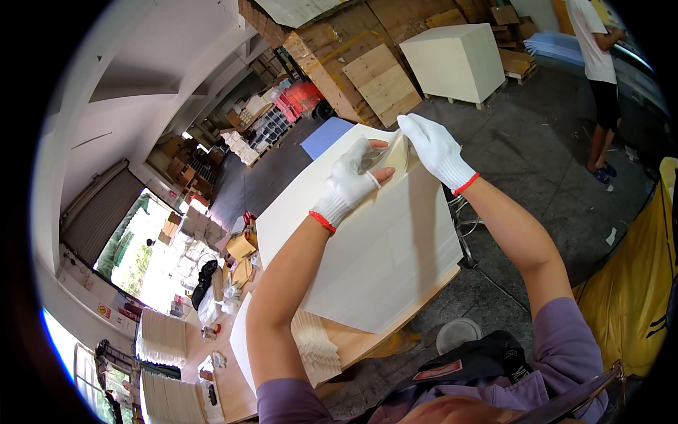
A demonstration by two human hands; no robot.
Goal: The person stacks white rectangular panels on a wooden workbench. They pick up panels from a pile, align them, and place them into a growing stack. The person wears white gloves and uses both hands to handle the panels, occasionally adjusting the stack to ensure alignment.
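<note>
A thick stack of large cream-white paper sheets (367, 261) lies before me on a wooden table. My left hand (346, 185), in a white glove with a red cuff, rests over the far part of the stack. Its bare thumb and forefinger tips stick out and stand apart beside lifted, curling sheet edges. At the far corner, my right hand (434, 150), gloved the same way, has its fingers pressed together on the raised sheets. Its fingertips partly hide the corner. How many sheets are lifted, I cannot tell.
The wooden tabletop (364, 340) carries more paper stacks (161, 338) at left, plus small clutter. Beyond stand a wrapped white block on a pallet (454, 63), wooden crates and a red forklift (302, 97). Another person (595, 78) stands far right. A yellow cloth (632, 283) hangs nearer.
</note>
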